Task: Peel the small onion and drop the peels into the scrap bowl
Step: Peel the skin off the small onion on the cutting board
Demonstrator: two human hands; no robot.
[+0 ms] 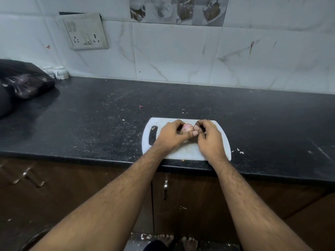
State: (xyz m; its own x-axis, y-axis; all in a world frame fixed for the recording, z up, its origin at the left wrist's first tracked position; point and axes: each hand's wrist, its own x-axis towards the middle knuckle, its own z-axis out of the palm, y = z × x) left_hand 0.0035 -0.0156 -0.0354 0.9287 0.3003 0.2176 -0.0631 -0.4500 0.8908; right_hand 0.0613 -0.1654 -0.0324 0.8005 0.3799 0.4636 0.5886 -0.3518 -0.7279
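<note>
A small pale pink onion (187,128) is held over a white cutting board (188,152) at the counter's front edge. My left hand (172,135) wraps around the onion from the left, its thumb lying across the front. My right hand (208,136) pinches at the onion's right side with thumb and fingertips; whatever lies between those fingertips is hidden. Most of the onion is covered by both hands. No scrap bowl is in view.
The board lies on a dark speckled counter (90,120) with small peel bits (240,151) to its right. A black plastic bag (23,82) and white cups (60,72) stand at the far left. Brown cabinet doors (181,196) are below.
</note>
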